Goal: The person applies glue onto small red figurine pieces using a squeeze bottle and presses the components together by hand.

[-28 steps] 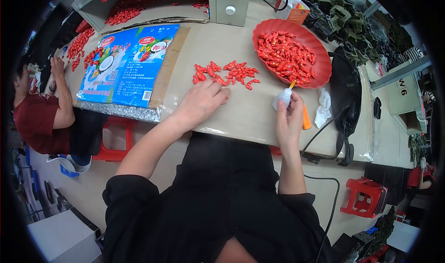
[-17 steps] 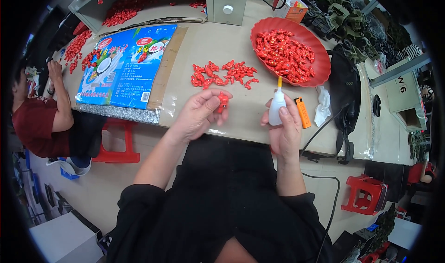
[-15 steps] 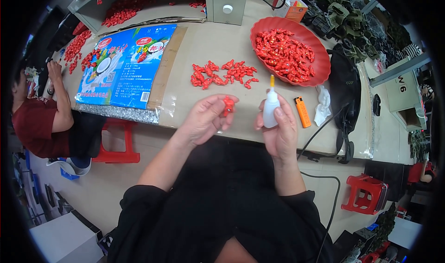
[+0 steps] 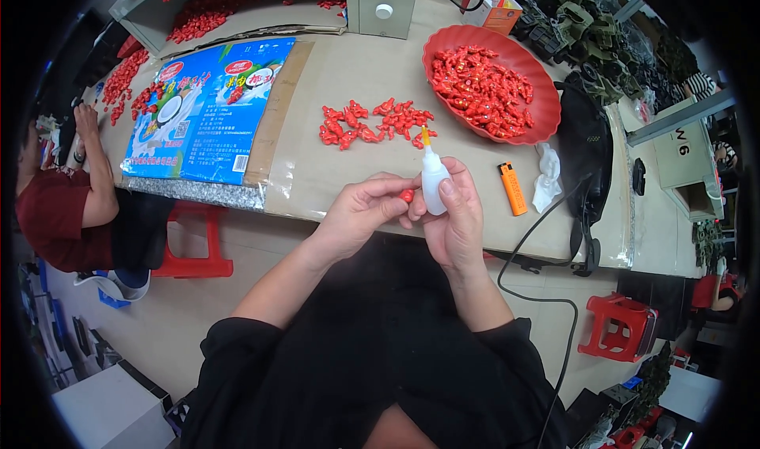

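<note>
Between the thumb and fingers of my left hand (image 4: 358, 215) is a small shiny red figurine (image 4: 407, 195), mostly covered by the fingertips. My right hand (image 4: 459, 215) grips a white squeeze bottle (image 4: 435, 181) with a thin yellowish nozzle (image 4: 425, 136) pointing up. The fingertips of both hands are close together over the table's front edge, and I cannot tell whether they touch. Beyond them lies a loose group of similar red figurines (image 4: 372, 123). A red scalloped bowl (image 4: 546, 93) heaped with more of these pieces stands behind my right hand.
An orange lighter (image 4: 513, 188), a crumpled white tissue (image 4: 547, 177) and a black bag (image 4: 584, 156) with a cable lie to the right. A blue printed cardboard sheet (image 4: 207, 116) covers the table's left part. A co-worker in a dark red shirt (image 4: 59, 215) sits at far left.
My hands have come together: the right moved left with the squeeze bottle, and the left moved slightly right. The red figurine is turned and more hidden by my fingers.
</note>
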`<control>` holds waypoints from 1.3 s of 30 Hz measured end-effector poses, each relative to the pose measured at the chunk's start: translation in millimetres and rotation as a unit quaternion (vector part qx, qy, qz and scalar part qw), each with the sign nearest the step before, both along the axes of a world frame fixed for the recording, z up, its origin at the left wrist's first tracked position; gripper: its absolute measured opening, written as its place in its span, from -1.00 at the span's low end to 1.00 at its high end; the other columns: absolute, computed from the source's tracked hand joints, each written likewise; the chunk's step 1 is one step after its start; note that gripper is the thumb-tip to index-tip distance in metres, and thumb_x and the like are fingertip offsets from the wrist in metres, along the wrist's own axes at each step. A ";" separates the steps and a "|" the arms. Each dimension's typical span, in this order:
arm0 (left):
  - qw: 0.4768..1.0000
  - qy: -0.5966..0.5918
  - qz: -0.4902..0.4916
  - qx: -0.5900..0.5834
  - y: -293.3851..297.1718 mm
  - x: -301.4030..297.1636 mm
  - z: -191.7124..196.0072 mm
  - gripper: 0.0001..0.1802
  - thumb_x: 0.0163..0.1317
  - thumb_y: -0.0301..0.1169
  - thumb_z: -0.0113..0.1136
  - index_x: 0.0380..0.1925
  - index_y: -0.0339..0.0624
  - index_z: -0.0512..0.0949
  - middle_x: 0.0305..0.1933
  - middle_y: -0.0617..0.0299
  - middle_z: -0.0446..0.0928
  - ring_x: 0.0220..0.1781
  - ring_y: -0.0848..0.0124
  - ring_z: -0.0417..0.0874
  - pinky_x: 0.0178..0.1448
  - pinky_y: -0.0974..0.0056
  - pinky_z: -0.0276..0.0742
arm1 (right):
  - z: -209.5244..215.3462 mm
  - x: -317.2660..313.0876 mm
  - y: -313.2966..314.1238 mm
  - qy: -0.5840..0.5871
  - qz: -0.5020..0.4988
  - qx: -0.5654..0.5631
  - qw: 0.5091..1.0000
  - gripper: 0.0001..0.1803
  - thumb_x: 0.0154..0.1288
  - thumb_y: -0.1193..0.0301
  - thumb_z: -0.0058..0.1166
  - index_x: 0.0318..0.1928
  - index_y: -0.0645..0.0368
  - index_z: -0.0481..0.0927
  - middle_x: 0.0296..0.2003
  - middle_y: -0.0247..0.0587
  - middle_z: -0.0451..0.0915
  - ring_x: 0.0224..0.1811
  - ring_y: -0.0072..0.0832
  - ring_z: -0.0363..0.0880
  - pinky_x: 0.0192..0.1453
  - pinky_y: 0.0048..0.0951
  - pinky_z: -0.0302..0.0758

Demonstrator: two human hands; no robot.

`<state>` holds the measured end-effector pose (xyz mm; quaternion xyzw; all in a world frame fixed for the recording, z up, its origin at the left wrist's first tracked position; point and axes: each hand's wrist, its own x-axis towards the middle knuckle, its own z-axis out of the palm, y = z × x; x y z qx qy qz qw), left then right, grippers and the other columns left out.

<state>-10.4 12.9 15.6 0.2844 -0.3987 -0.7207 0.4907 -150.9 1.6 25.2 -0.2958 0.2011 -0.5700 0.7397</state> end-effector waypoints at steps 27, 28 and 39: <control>0.981 -0.154 0.105 -0.061 -16.1 2.3 -11.9 -0.74 0.18 -0.51 -0.01 -0.10 -0.31 0.39 -0.24 0.31 0.46 -0.26 0.62 0.44 -0.24 0.50 0.38 | -16.6 -37.5 -19.7 -0.022 -0.108 -0.025 0.994 -0.70 0.15 0.40 0.05 -0.11 0.16 0.35 -0.31 -0.32 0.43 -0.39 -0.59 0.28 -0.31 -0.56 0.22; 0.978 -0.168 0.110 -0.062 -16.0 2.9 -12.9 -0.74 0.19 -0.51 -0.02 -0.10 -0.31 0.39 -0.24 0.32 0.46 -0.27 0.62 0.43 -0.25 0.50 0.38 | -12.9 -35.7 -18.3 -0.015 -0.110 -0.016 0.994 -0.72 0.16 0.41 0.04 -0.12 0.17 0.35 -0.31 -0.31 0.42 -0.39 -0.59 0.28 -0.31 -0.56 0.22; 0.956 -0.223 0.150 -0.115 -11.7 -1.0 -14.5 -0.75 0.19 -0.54 -0.04 -0.12 -0.38 0.41 -0.32 0.25 0.40 -0.37 0.60 0.40 -0.31 0.52 0.36 | -29.4 -26.6 -8.3 0.077 -0.139 -0.083 0.984 -0.73 0.19 0.47 -0.02 -0.12 0.22 0.27 -0.26 -0.20 0.39 -0.35 -0.56 0.39 -0.26 -0.57 0.35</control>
